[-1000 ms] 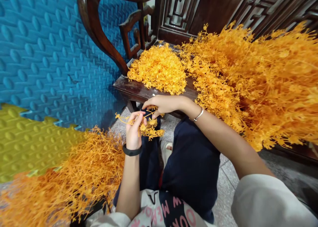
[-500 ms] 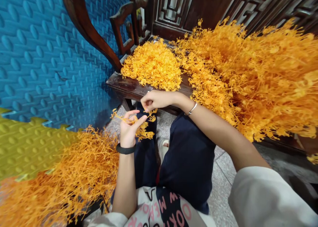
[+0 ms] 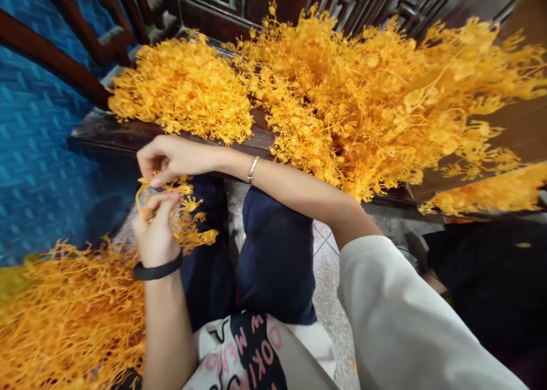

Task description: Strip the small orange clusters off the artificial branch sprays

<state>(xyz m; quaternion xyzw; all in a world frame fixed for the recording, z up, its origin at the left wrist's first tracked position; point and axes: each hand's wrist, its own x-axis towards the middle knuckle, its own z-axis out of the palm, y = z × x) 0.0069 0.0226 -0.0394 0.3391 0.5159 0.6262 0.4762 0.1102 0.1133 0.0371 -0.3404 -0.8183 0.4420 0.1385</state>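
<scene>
My left hand (image 3: 154,236), with a black band at the wrist, is closed around a small orange plastic flower sprig (image 3: 192,222) above my lap. The sprig's flowered tips hang to the right of the fingers. Just above, my right hand (image 3: 182,154) bends down with thumb and fingers pinched on the sprig's upper end, where a strand loops to the left. Beyond my hands, a mound of loose orange flower pieces (image 3: 183,88) lies on the dark wooden bench (image 3: 123,132).
A large heap of orange flower stems (image 3: 342,99) covers the bench to the right. Orange branching stems (image 3: 77,316) are piled low at my left. A carved wooden armrest (image 3: 51,54) and blue textured mat (image 3: 34,168) stand at the left. Dark fabric (image 3: 491,276) appears at the right.
My view has swung right, so things sit further left. My left fingers have closed in on the sprig, and my right hand now pinches its upper end, looping the strand.
</scene>
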